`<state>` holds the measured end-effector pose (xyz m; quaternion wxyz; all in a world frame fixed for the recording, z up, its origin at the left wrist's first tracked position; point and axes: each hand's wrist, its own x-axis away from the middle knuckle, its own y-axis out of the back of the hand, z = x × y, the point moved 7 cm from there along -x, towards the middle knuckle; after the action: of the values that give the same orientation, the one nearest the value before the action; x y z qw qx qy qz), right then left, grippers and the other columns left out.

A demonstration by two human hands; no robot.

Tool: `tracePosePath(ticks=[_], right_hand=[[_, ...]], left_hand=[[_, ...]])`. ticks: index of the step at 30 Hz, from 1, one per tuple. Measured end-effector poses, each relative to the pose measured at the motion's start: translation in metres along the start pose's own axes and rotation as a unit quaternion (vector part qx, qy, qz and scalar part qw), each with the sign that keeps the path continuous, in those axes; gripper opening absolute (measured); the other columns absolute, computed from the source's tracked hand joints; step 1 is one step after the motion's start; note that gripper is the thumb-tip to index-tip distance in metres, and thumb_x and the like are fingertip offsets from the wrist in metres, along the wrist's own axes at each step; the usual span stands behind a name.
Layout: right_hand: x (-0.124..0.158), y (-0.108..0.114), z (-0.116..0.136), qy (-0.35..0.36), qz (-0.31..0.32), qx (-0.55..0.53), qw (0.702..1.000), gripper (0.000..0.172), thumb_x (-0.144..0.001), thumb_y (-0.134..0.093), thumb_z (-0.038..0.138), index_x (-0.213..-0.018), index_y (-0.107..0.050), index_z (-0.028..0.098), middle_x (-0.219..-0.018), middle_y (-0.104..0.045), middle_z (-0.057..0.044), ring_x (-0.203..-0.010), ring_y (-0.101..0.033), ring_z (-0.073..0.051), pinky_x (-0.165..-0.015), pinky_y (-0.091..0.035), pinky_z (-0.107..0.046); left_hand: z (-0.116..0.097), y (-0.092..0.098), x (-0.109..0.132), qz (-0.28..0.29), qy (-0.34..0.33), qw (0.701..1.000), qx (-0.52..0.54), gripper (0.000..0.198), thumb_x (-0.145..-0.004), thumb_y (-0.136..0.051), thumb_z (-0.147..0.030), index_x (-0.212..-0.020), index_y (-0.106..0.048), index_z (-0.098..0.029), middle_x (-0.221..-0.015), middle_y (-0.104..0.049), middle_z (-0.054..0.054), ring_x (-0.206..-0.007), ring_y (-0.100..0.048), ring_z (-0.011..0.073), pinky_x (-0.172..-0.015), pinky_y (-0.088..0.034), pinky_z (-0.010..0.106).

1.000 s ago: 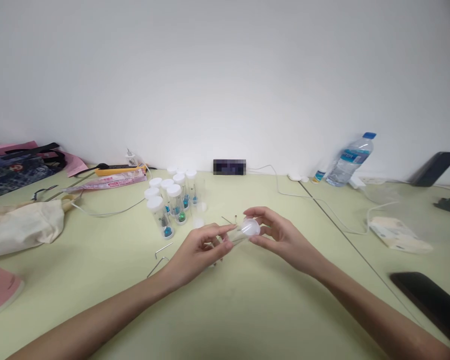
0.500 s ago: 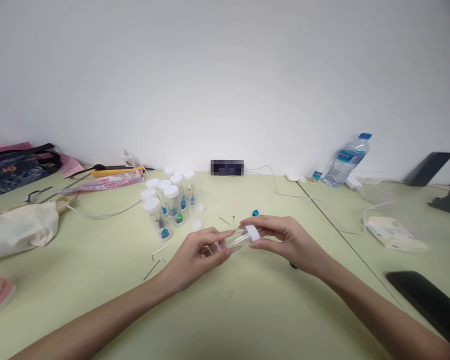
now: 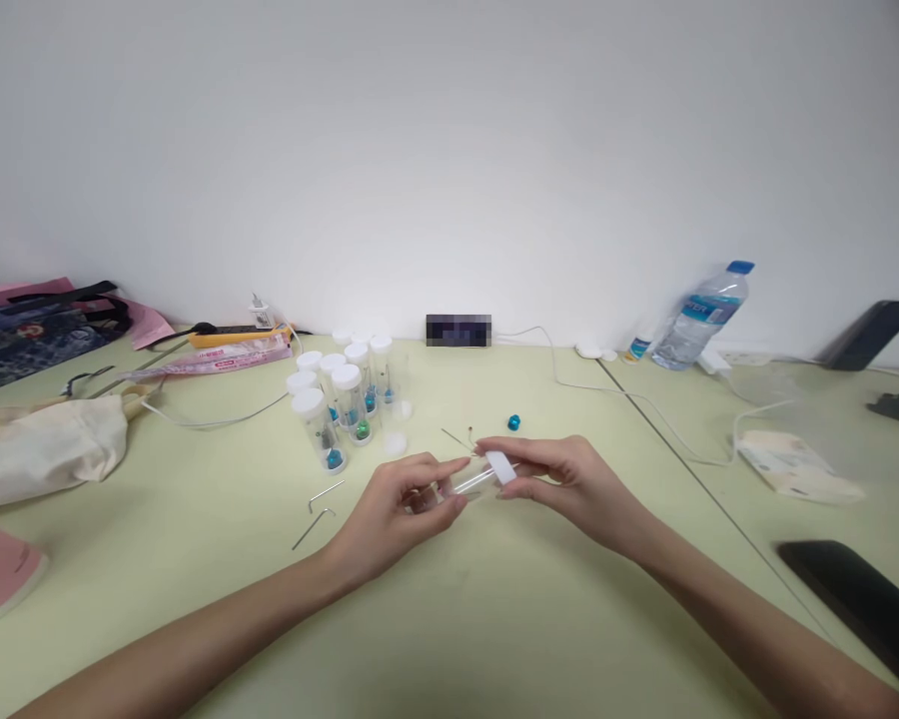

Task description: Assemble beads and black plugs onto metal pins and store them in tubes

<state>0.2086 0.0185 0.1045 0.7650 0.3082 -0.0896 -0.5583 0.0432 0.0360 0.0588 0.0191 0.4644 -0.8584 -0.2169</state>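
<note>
My left hand (image 3: pixel 390 514) is closed around the body of a clear tube (image 3: pixel 473 483), which lies tilted across the middle with its capped end to the right. The fingers of my right hand (image 3: pixel 576 477) pinch the white cap (image 3: pixel 501 467) at that end; whether it is fully seated I cannot tell. Beyond the hands lie a small shiny blue piece (image 3: pixel 513 422) and a thin metal pin (image 3: pixel 456 436). Left of my left hand are two L-shaped hex keys (image 3: pixel 313 528). Several white-capped clear tubes (image 3: pixel 348 404) stand behind them, with blue or green pieces inside.
A water bottle (image 3: pixel 700 320) leans at the wall, right of a small bottle (image 3: pixel 636 349). A white cable (image 3: pixel 636 396) crosses the table. Far right lie a black object (image 3: pixel 854 599) and a soft packet (image 3: pixel 794 466). A cream cloth bag (image 3: pixel 52 449) lies left.
The view has shifted slightly, so the table things sit a little further right. Both hands keep their hold on the tube and cap; the cap's angle looks slightly different.
</note>
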Motion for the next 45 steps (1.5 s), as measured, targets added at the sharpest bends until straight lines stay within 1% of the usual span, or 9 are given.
tracePosePath(ticks=[9, 12, 15, 20, 26, 31, 35, 38, 45], right_hand=[[0.009, -0.001, 0.016, 0.055, -0.058, 0.013, 0.997, 0.044, -0.091, -0.059, 0.025, -0.133, -0.051, 0.035, -0.126, -0.064, 0.001, -0.102, -0.065, -0.017, -0.088, -0.054, -0.032], [0.009, -0.004, 0.017, 0.044, -0.055, 0.016, 0.997, 0.045, -0.093, -0.056, 0.028, -0.136, -0.043, 0.035, -0.133, -0.057, 0.000, -0.109, -0.061, -0.018, -0.093, -0.052, -0.035], [0.007, -0.012, 0.007, 0.008, -0.040, 0.043, 0.998, 0.039, -0.096, -0.051, 0.032, -0.134, -0.043, 0.033, -0.126, -0.061, -0.003, -0.104, -0.062, -0.019, -0.089, -0.053, -0.037], [0.009, -0.055, -0.018, -0.019, 0.020, 0.085, 0.996, 0.035, -0.096, -0.047, 0.030, -0.131, -0.046, 0.026, -0.121, -0.062, -0.006, -0.104, -0.060, -0.020, -0.090, -0.051, -0.040], [0.006, -0.102, -0.021, 0.050, 0.040, 0.168, 0.984, 0.059, -0.088, -0.062, 0.029, -0.140, -0.035, 0.022, -0.138, -0.048, -0.009, -0.124, -0.043, -0.026, -0.103, -0.042, -0.044], [-0.004, -0.115, -0.014, 0.097, 0.054, 0.190, 0.975, 0.034, -0.093, -0.052, 0.015, -0.126, -0.050, 0.021, -0.120, -0.058, -0.007, -0.111, -0.049, -0.023, -0.095, -0.047, -0.038], [0.003, -0.113, -0.011, 0.098, 0.061, 0.196, 0.974, 0.024, -0.091, -0.054, 0.015, -0.114, -0.057, 0.020, -0.109, -0.059, -0.008, -0.101, -0.053, -0.024, -0.086, -0.049, -0.039], [0.002, -0.102, -0.006, 0.092, 0.042, 0.176, 0.979, 0.035, -0.087, -0.063, 0.027, -0.120, -0.054, 0.020, -0.112, -0.058, -0.009, -0.100, -0.055, -0.025, -0.085, -0.050, -0.040], [-0.069, -0.048, 0.017, 0.081, -0.121, 0.129, 0.981, 0.026, -0.101, -0.031, 0.028, -0.116, -0.051, 0.020, -0.117, -0.050, -0.009, -0.101, -0.057, -0.019, -0.087, -0.048, -0.034]], left_hand=[[-0.030, 0.006, 0.002, 0.029, -0.045, 0.994, -0.096, 0.024, -0.085, -0.060, -0.034, -0.106, -0.056, -0.025, -0.090, -0.064, -0.001, -0.082, -0.060, 0.0156, -0.071, -0.047, 0.027], [-0.038, 0.028, 0.007, -0.032, -0.061, 0.981, -0.183, 0.024, -0.083, -0.060, -0.032, -0.104, -0.050, -0.024, -0.093, -0.064, 0.000, -0.081, -0.061, 0.0163, -0.069, -0.048, 0.028], [-0.042, 0.061, 0.016, -0.137, -0.076, 0.962, -0.225, 0.047, -0.082, -0.061, -0.030, -0.124, -0.039, -0.026, -0.099, -0.064, 0.002, -0.086, -0.063, 0.0178, -0.074, -0.050, 0.030], [-0.046, 0.100, 0.028, -0.232, -0.081, 0.933, -0.265, 0.062, -0.082, -0.060, -0.025, -0.136, -0.030, -0.029, -0.094, -0.063, 0.001, -0.078, -0.064, 0.0154, -0.073, -0.051, 0.030], [-0.052, 0.120, 0.028, -0.297, -0.090, 0.864, -0.397, 0.055, -0.079, -0.067, -0.037, -0.126, -0.041, -0.026, -0.087, -0.063, 0.000, -0.080, -0.061, 0.0189, -0.066, -0.047, 0.028], [-0.037, 0.115, 0.024, -0.307, -0.144, 0.806, -0.486, 0.051, -0.081, -0.065, -0.040, -0.123, -0.045, -0.020, -0.095, -0.061, 0.007, -0.091, -0.058, 0.0244, -0.080, -0.048, 0.037], [-0.024, 0.101, 0.022, -0.286, -0.193, 0.762, -0.548, 0.048, -0.085, -0.061, -0.037, -0.126, -0.044, -0.018, -0.088, -0.063, 0.009, -0.093, -0.055, 0.0273, -0.082, -0.044, 0.040], [-0.017, 0.095, 0.021, -0.278, -0.211, 0.733, -0.584, 0.049, -0.087, -0.058, -0.035, -0.130, -0.041, -0.017, -0.084, -0.065, 0.010, -0.099, -0.054, 0.0307, -0.086, -0.039, 0.045], [-0.008, 0.095, 0.017, -0.276, -0.204, 0.724, -0.598, 0.046, -0.088, -0.055, -0.036, -0.128, -0.044, -0.015, -0.092, -0.068, 0.015, -0.106, -0.053, 0.0336, -0.092, -0.030, 0.050]])
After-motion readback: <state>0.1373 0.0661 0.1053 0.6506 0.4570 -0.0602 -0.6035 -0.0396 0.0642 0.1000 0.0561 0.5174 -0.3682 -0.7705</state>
